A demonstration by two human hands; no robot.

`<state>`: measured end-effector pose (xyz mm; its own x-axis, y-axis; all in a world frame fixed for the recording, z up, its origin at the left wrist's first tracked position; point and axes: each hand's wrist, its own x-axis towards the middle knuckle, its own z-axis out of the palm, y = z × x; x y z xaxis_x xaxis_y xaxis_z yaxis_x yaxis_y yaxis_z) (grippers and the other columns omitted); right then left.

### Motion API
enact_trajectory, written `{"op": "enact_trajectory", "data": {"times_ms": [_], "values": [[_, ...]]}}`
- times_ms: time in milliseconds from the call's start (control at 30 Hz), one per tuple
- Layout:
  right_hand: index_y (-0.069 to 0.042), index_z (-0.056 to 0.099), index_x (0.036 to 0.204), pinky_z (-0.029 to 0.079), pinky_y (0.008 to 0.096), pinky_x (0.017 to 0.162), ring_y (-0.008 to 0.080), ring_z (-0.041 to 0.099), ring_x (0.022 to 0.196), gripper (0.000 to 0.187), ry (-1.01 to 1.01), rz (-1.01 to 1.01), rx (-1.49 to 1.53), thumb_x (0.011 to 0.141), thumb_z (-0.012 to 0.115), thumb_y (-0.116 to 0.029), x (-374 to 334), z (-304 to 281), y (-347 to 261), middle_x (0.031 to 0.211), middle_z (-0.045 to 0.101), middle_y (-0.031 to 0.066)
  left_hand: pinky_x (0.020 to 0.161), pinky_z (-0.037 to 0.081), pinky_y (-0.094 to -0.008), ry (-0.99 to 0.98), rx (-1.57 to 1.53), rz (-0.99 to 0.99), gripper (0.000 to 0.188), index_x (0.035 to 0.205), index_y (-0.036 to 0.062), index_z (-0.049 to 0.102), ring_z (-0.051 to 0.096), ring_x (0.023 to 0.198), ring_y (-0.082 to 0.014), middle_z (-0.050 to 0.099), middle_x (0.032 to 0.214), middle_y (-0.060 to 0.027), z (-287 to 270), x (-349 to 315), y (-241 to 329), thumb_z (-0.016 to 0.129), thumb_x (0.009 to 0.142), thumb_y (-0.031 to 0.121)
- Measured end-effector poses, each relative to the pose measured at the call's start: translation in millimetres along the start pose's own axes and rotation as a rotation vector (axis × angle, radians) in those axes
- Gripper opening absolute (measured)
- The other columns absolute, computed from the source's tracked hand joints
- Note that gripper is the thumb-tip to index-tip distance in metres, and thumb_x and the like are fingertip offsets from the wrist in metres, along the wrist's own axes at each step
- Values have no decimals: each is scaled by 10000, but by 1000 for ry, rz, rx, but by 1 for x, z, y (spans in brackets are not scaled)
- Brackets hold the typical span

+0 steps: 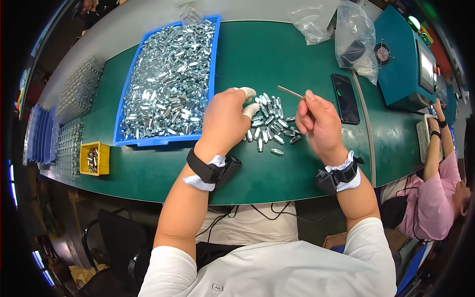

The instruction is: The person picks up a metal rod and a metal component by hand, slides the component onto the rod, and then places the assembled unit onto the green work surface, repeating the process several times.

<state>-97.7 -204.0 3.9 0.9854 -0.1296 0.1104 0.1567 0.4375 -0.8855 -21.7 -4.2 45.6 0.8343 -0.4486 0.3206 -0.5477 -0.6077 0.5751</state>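
Observation:
My left hand (221, 115) reaches to the left edge of a loose pile of silver metal fittings (269, 118). White covers sit on its fingertips, which are apart with a gap between them, and nothing shows in that gap. To the right of the pile, my right hand (322, 118) grips a thin metal rod (291, 92) between thumb and fingers. The rod's free end points up and left, above the pile. Some fittings near my left fingertips are partly hidden. Black straps with small dark boxes circle both my wrists.
A blue tray (216, 59) full of similar fittings stands left of the pile. A small yellow bin (103, 161) and clear racks (79, 89) are farther left. At right lie a phone (345, 99), plastic bags (355, 42) and a teal machine (398, 59); another person (435, 198) sits beyond.

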Motion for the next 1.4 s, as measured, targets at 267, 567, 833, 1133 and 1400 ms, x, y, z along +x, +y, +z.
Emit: {"op": "enact_trajectory", "data": {"times_ms": [267,567,833,1133,1400], "values": [[-52,531,753,346,234,483,84,377,487,398,-32,68,4,1055,427,-291,-4,3,15,546,374,-24,741,522,-429,-157,303,7,247,1048,39,681,646,829,-350,682,975,-153,11,-17,-17,692,802,52],[-31,558,735,371,232,484,73,424,498,408,-150,103,-154,1048,456,-272,-25,8,38,556,438,-11,710,522,-278,-74,-951,-385,146,1062,22,614,657,885,-157,675,1010,-78,-6,-52,-27,630,917,20],[-16,578,761,389,239,489,69,444,507,396,-183,115,-219,1047,466,-265,-36,13,47,567,474,-7,797,544,-259,-112,-1115,-406,182,1093,20,557,679,939,-188,674,1062,-121,-2,-64,-22,614,922,-12],[-12,591,767,387,239,490,67,458,506,377,-151,228,-188,1041,468,-239,-62,1,64,570,501,-5,731,544,-249,-55,-1050,-454,122,1052,-3,623,675,845,-145,696,950,-107,31,-106,-12,622,930,8],[-5,590,742,377,245,476,73,436,476,371,-140,175,-590,1033,469,-200,-107,-49,20,550,494,-6,484,440,-213,-366,-1065,-563,198,804,26,640,597,565,-85,655,690,-29,103,-107,29,664,945,162]]}}
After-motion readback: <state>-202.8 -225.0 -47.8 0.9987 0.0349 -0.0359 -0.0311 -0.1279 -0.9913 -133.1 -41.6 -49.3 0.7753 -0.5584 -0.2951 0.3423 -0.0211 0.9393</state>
